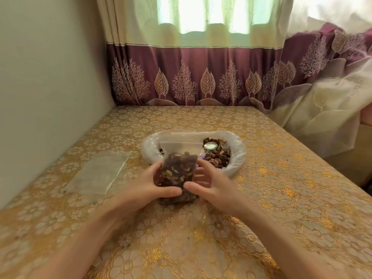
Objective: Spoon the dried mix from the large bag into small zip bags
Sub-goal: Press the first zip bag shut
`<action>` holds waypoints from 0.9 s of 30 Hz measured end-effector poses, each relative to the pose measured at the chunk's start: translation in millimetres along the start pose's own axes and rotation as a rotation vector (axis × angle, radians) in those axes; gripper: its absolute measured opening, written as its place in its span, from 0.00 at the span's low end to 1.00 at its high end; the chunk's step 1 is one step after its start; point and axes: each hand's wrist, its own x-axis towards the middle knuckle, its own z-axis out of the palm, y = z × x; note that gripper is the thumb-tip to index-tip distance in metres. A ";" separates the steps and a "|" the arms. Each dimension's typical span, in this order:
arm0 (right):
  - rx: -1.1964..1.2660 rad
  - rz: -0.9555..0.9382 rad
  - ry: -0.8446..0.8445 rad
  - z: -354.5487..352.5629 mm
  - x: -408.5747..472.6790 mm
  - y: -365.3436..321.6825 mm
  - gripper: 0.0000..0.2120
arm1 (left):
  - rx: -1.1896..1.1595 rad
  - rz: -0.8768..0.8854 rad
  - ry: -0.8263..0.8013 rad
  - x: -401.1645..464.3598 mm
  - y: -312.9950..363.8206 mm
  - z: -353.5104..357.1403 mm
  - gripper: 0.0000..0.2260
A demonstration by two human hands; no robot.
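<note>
You have one small zip bag (177, 174) filled well over halfway with the dried mix, standing upright on the desk (261, 198) at the centre of the frame, so the spooning for this bag looks done and, by my reading, sealing its top strip comes next. Your left hand (153, 184) wraps round the bag's left side, thumb across the front near the bottom, a holding grip on the bag; your right hand (209, 182) cups the right side with the fingers behind and the thumb lying toward the front, so both hands hold the same bag. The clear upper part of the bag stands empty above the fill, and I cannot tell whether the zip is pressed closed. Just behind it, in the middle of the frame, the large bag (235, 156) lies with its rim rolled down, and plenty of mix still sits inside. A spoon (210, 146) rests in that mix, its bowl facing up. At the left of the frame a flat stack of empty zip bags (98, 172) lies on the desk, apart from your hands, so more filling remains.
</note>
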 end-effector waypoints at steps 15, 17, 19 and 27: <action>0.165 -0.071 0.039 0.6 -3.3 -5.3 0.12 | -0.050 0.099 0.078 -4.6 10.0 6.5 0.17; 0.219 -0.086 0.060 -0.7 -1.7 -10.6 0.12 | -0.080 0.110 0.091 -2.0 13.3 5.7 0.16; 0.288 -0.081 0.070 -2.1 -0.2 -13.6 0.13 | -0.094 0.124 0.088 0.3 16.9 5.4 0.15; 0.281 -0.117 0.197 -12.0 12.4 -18.9 0.08 | -0.153 0.087 0.070 16.8 30.0 0.5 0.16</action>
